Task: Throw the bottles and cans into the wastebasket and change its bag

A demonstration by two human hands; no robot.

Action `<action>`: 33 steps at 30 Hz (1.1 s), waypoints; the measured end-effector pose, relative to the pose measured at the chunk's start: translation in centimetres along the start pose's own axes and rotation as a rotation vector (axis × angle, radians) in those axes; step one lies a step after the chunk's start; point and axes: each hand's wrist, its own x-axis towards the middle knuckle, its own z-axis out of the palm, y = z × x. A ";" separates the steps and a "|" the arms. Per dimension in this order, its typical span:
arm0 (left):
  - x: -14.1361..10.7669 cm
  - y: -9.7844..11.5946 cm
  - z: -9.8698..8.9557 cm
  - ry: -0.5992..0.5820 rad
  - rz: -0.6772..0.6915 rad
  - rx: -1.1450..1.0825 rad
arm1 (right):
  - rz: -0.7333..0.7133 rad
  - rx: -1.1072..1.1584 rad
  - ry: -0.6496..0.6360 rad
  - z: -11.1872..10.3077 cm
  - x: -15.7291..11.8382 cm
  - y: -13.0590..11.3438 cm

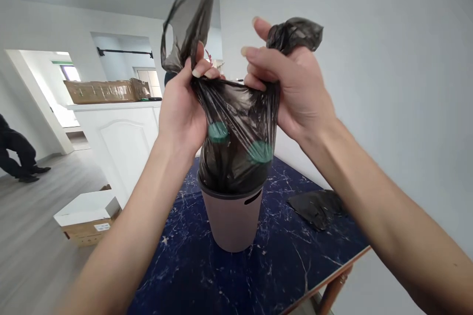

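Note:
Between my two hands a thin black garbage bag (236, 108) is stretched, its lower part sitting inside a pinkish-grey trash can (232, 221) with a dark rim. Two green objects show through the plastic; their kind is unclear. My left hand (188, 103) grips the bag's left top edge, with one handle loop standing up above the fingers. On the other side, my right hand (295, 78) is closed on the right top edge, and the gathered handle drapes over its fingers. The can stands upright on a dark blue marbled table (185, 266).
Another black plastic bag (318, 206) lies flat on the table's right side, by the white wall. Left of the table are a white cabinet (125, 147) topped by a taped cardboard box (99, 91), and a white-topped box (86, 214) on the floor. A person's legs (18, 147) show far left.

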 end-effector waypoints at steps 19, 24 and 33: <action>-8.3 -2.5 6.3 0.185 -0.413 -0.286 | 0.086 -0.066 0.201 -1.0 -6.9 -8.3; -12.8 -5.1 0.9 0.399 -0.507 -0.398 | 0.391 -0.080 0.138 -2.2 -10.6 -5.4; -16.5 -5.7 -5.3 0.640 -0.630 -0.125 | 0.582 -0.065 0.049 -3.2 -12.5 1.4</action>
